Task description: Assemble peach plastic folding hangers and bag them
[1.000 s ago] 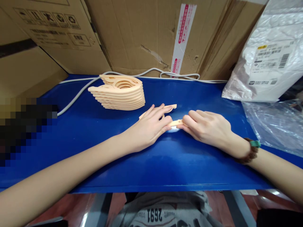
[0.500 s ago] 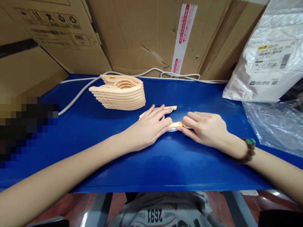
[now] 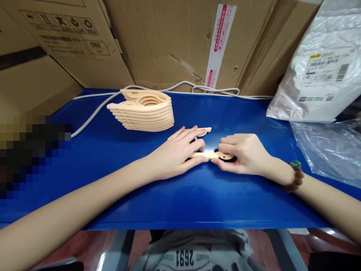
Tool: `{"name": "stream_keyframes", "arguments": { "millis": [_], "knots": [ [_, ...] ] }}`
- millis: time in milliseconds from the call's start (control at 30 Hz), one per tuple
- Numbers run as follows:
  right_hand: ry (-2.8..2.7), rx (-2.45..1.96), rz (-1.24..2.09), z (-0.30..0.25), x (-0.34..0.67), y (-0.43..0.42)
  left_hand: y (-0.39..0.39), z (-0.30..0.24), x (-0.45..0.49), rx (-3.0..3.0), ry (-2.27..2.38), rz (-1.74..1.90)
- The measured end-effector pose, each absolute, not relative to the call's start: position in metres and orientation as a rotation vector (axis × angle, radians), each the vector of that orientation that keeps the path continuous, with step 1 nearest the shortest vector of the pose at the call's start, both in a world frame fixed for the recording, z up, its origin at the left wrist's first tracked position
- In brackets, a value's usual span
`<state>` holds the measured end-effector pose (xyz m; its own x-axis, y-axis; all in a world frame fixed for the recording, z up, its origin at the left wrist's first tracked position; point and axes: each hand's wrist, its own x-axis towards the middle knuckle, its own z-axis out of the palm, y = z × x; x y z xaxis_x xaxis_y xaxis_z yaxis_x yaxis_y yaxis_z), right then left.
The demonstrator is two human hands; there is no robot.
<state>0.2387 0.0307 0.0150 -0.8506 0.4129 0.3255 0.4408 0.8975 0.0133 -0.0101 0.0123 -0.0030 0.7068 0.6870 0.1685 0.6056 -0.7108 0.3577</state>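
Observation:
A peach-coloured plastic folding hanger (image 3: 209, 155) lies low over the blue table, mostly covered by my hands. My left hand (image 3: 180, 150) rests over its left part, fingers spread across it and the thumb along the near edge. Its far arm (image 3: 207, 130) shows beyond my left fingertips. My right hand (image 3: 244, 153) is closed around the right end, with the thumb at the near edge and the fingers curled over. A small dark hole and a dark strip show at that end. Behind my left hand stands a neat stack of similar peach hangers (image 3: 143, 113).
Cardboard boxes (image 3: 175, 41) wall off the back and left of the blue table (image 3: 169, 203). A white cable (image 3: 93, 117) runs along the back. At the right are a labelled white plastic parcel bag (image 3: 316, 82) and clear plastic film (image 3: 327, 150).
The near bar of the hanger has turned, so more of it shows between my hands. My left thumb has slid slightly toward me, and my right hand has shifted a little. The stack is unchanged.

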Motion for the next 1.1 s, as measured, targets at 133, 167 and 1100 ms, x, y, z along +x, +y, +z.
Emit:
{"name": "stream_keyframes", "arguments": {
  "millis": [133,167,1100],
  "knots": [
    [-2.777,-0.479,0.114,0.017,0.237,0.030,0.016,-0.003,-0.013,2.567,1.051,0.530],
    [-2.777,-0.462,0.166,0.017,0.236,0.030,0.017,-0.003,-0.014,2.559,1.052,0.550],
    [-2.725,-0.640,-0.398,0.026,0.237,0.027,0.022,-0.010,-0.014,2.501,1.151,0.745]
  ]
}}
